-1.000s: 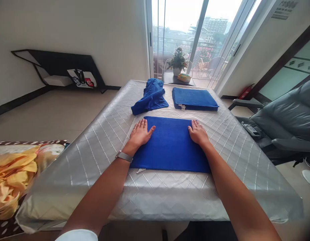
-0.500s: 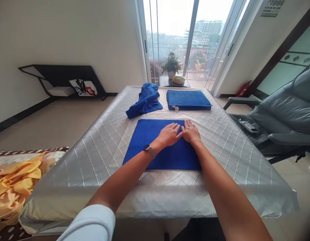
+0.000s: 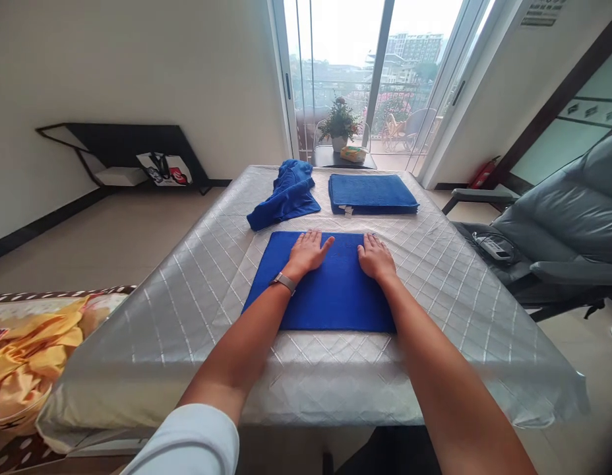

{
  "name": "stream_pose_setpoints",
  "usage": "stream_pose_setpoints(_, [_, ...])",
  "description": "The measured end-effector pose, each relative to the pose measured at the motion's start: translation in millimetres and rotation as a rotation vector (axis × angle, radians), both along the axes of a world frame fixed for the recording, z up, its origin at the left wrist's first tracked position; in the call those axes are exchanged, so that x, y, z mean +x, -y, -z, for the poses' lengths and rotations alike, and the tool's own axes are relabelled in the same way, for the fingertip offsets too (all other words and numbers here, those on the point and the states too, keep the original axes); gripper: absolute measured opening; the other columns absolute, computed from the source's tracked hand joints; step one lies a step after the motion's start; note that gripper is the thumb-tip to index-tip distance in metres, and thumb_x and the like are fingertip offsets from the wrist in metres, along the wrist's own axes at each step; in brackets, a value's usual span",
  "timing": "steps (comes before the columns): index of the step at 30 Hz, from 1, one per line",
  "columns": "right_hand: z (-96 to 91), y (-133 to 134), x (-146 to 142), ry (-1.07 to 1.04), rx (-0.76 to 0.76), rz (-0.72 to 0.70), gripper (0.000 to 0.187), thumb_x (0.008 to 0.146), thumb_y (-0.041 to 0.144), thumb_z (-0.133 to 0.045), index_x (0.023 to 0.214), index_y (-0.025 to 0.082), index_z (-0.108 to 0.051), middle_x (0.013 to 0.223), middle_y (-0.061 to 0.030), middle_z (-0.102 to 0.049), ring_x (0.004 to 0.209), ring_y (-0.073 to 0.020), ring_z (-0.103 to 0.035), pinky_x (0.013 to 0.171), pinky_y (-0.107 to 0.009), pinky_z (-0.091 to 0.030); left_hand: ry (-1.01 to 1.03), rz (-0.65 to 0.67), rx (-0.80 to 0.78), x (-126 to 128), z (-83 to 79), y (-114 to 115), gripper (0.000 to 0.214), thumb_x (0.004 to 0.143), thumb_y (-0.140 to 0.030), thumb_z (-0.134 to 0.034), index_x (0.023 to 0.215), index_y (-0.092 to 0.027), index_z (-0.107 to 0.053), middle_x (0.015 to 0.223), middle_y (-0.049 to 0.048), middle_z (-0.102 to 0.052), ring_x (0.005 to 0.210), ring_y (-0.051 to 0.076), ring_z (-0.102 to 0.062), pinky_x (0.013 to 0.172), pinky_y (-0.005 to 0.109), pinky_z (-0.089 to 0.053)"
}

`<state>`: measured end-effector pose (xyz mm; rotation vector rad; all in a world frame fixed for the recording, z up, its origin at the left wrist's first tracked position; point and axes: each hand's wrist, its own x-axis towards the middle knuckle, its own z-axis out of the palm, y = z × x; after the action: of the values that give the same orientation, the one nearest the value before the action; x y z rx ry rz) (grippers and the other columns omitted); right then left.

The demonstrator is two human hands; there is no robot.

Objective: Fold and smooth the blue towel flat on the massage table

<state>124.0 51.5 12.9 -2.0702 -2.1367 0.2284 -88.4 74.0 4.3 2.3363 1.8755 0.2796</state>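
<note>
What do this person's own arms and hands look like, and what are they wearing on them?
Both the left hand and right hand are human and gloveless. On the left wrist is a greyish watch-like band; a pale, whitish sleeve covers the upper left arm. The right wrist is bare, with no sleeve in view.

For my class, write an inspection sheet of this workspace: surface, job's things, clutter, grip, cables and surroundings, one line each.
Surface: silvery table cover, diamond-patterned, hanging over the near edge.
Job's things: flat blue cloth; beyond it, crumpled blue cloth on the left and stack of blue cloths on the right.
Clutter: heaped yellow cloth beside the table, far left.
Grip: left hand and right hand open, palms down on the flat cloth, apart.
Cables: dark cord by a pale device on the gray armchair; its ends are unclear.
Surroundings: glass door, potted plant, red fire extinguisher.
</note>
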Motion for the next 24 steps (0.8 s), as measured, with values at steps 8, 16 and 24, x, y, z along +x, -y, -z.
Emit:
stream_pose_setpoints(8, [1.3,-1,1,0.002,0.01,0.0,0.065,0.105,0.038,-0.022,0.161,0.006,-0.028,0.169,-0.0101,-0.023,0.156,-0.0215,-0.019,0.127,-0.038,-0.014,-0.081,-0.2,0.011,-76,0.8,8,0.082,0.103,-0.062,-0.008,0.16,-0.006,-0.028,0.168,0.0154,-0.026,0.156,0.025,-0.022,0.128,0.041,-0.015])
stream_pose_setpoints(16, [3.4,-4,2,0.014,0.011,0.005,0.065,0.105,0.038,-0.021,0.162,0.007,-0.028,0.169,-0.0096,-0.023,0.156,-0.0208,-0.018,0.127,-0.038,-0.015,-0.041,-0.182,0.015,-78,5.6,5,0.086,0.102,-0.065,-0.006,0.16,-0.005,-0.027,0.168,0.0154,-0.024,0.156,0.025,-0.02,0.128,0.041,-0.013])
stream_pose_setpoints(24, [6.6,-6,4,0.073,0.005,0.005,0.066,0.105,0.039,-0.019,0.162,0.006,-0.025,0.17,-0.0103,-0.022,0.157,-0.0205,-0.017,0.127,-0.037,-0.016,0.0,-0.181,0.028,-84,6.9,2,0.082,0.104,-0.062,-0.011,0.16,-0.005,-0.029,0.167,0.0157,-0.027,0.156,0.025,-0.021,0.128,0.04,-0.015])
